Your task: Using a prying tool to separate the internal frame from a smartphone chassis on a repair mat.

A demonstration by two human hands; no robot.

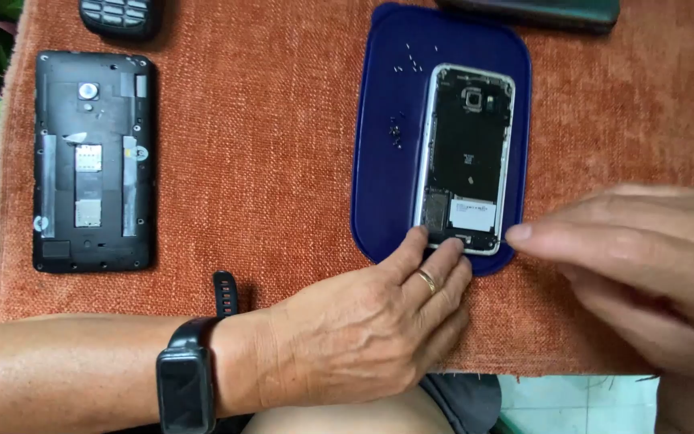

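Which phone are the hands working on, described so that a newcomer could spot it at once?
On the orange cloth lies a dark blue tray; the opened phone rests on it, the left hand touching its near end and the right hand beside it. Unlike the larger black phone lying far left, it has a silver frame, with tiny screws scattered next to it.

Cloth: rust-orange, coarse woven, rough and matt.
Tray: dark blue plastic, smooth, slight sheen.
Open phone: bright metal frame, glossy; black matt inner plate; white paper label.
Screws: small, dark metal.
Second phone: black matt plastic shell, dull grey tape strips.
Ring: polished yellow metal, on left hand.
Wristband: black, smooth, rubber-like, glossy face.
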